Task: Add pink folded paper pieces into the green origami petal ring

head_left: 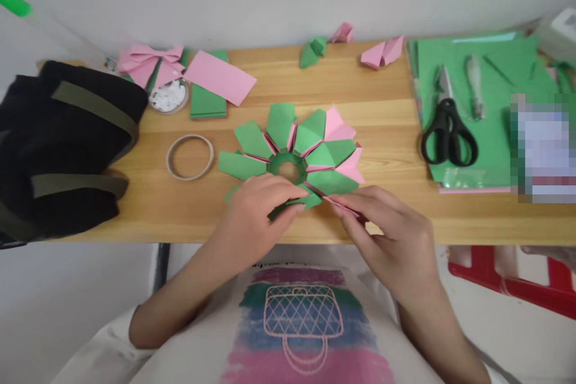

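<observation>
A ring of folded green and pink paper units lies on the wooden table in front of me. My left hand rests on the ring's near edge, its fingers curled and pressing a green unit. My right hand pinches a thin pink folded piece at the ring's near right side. Both hands touch the paper ring close to the table's front edge.
A black bag sits at the left. A tape ring, pink and green sheets and a pink paper bow lie behind. Black scissors rest on green paper at right. Small folded pieces lie at the back.
</observation>
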A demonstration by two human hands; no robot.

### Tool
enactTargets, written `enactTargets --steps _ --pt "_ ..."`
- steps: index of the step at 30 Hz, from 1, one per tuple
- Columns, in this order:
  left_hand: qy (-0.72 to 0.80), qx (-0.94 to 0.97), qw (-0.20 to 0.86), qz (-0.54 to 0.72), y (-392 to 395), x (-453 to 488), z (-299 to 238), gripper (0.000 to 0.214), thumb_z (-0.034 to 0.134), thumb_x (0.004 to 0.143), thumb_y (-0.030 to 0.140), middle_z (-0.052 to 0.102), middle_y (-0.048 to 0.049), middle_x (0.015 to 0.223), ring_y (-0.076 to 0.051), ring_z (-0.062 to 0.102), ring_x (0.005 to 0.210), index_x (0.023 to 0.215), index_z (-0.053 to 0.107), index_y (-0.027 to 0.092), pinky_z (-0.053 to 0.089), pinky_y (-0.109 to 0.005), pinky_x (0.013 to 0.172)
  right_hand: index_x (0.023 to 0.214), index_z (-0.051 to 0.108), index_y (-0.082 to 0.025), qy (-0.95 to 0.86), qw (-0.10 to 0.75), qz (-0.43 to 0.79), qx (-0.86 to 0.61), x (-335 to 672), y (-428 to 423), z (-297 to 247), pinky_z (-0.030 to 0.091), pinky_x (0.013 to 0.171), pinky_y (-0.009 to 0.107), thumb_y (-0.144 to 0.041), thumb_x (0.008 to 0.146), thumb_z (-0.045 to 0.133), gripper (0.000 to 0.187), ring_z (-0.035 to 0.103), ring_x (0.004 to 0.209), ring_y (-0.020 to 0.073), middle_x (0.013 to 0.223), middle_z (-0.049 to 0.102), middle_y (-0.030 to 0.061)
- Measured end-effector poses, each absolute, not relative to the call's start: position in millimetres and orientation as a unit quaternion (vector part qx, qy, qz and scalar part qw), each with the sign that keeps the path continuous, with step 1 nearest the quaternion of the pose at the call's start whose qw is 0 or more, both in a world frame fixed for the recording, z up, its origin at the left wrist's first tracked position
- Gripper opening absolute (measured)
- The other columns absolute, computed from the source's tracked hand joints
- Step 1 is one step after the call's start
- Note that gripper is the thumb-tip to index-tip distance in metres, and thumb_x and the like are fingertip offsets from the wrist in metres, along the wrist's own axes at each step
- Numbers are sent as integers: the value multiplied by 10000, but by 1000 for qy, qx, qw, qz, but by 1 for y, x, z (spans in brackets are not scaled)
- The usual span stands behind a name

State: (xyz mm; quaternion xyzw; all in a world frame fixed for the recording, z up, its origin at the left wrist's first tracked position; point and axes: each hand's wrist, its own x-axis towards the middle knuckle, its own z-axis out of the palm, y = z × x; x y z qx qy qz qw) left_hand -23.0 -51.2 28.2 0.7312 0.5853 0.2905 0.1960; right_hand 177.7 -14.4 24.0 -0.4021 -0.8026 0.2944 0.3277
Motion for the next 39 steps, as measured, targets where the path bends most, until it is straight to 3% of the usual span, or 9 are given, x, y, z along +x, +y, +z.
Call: enactTargets --steps 7,13,18,23,26,29,32,39 --pt "542 811 45 214 -69 -23 37 142 585 883 98 719 -26 908 -176 636 849 988 620 186 481 -348 772 975 697 -213 -781 276 341 -445 174 -28 31 544 572 193 -163 896 585 146 658 677 99 843 706 7" --pt "543 817 55 184 -68 -23 32 128 542 906 129 709 -17 883 -189 621 824 961 626 209 481 -364 721 966 683 -227 -787 249 328 -459 166 -27 33 492 522 218 -182 909 567 136 619 607 107 784 684 0" --pt "563 794 83 213 -64 -24 25 113 547 910 131 679 -12 850 -167 597 798 931 627 208 484 -345 723 998 653 -201 -827 246 259 -434 168 -20 29 508 612 276 -218 889 621 115 632 729 154 834 692 32" --pt "558 792 89 232 -60 -26 25 104 555 901 112 674 -20 827 -162 585 800 893 631 183 482 -341 735 1158 597 -182 -891 247 136 -357 178 -19 10 499 878 470 -464 803 708 467 580 1094 319 1142 619 151" --pt "547 797 95 239 -59 -26 24 115 547 900 109 682 -16 826 -162 591 808 882 631 187 485 -335 740 1250 547 -194 -896 262 98 -345 180 -18 -4 437 1008 512 -364 817 700 490 496 1258 343 1241 588 152" --pt "540 798 101 247 -59 -27 23 124 550 897 102 690 -14 820 -168 592 805 876 642 184 484 -339 741 1269 539 -203 -888 292 112 -336 177 -14 -13 437 1032 505 -239 830 654 455 492 1296 322 1254 613 133" --pt "538 799 99 249 -61 -27 23 135 551 898 103 695 -21 801 -174 592 782 870 660 177 481 -349 738 1239 558 -224 -880 320 158 -314 174 -8 -12 478 991 496 -207 826 661 426 557 1245 306 1167 682 104" --pt "568 786 100 222 -60 -25 27 264 443 945 124 703 20 817 -162 609 794 860 657 252 483 -345 739 1069 654 -212 -873 300 238 -303 169 5 8 513 904 397 -104 862 600 240 683 993 208 957 757 42"
